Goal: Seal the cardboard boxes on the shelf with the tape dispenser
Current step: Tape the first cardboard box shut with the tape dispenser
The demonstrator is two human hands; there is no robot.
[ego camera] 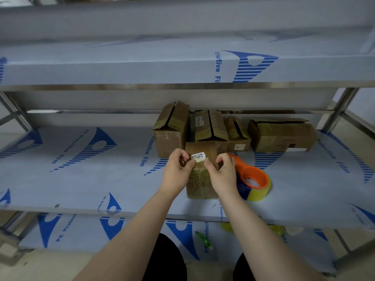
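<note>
Head view: small cardboard box [200, 179] stands on the shelf [101, 179], near its front edge. Left hand [177, 169] and right hand [222, 171] both pinch the box's top, one on each side of its white barcode label [197, 157]. Tape dispenser [253, 179], orange, lies just right of the box, ungripped. Four more boxes [171, 136] sit in a row right behind it.

Single head-worn wide-angle view. It looks forward and down onto the middle shelf [81, 159], close in. Forearms enter from 6 o'clock. The left hand [176, 169] and right hand [221, 171] pinch at the cardboard box [200, 185] near frame centre. The upper shelf [142, 63] spans 12 o'clock.
</note>
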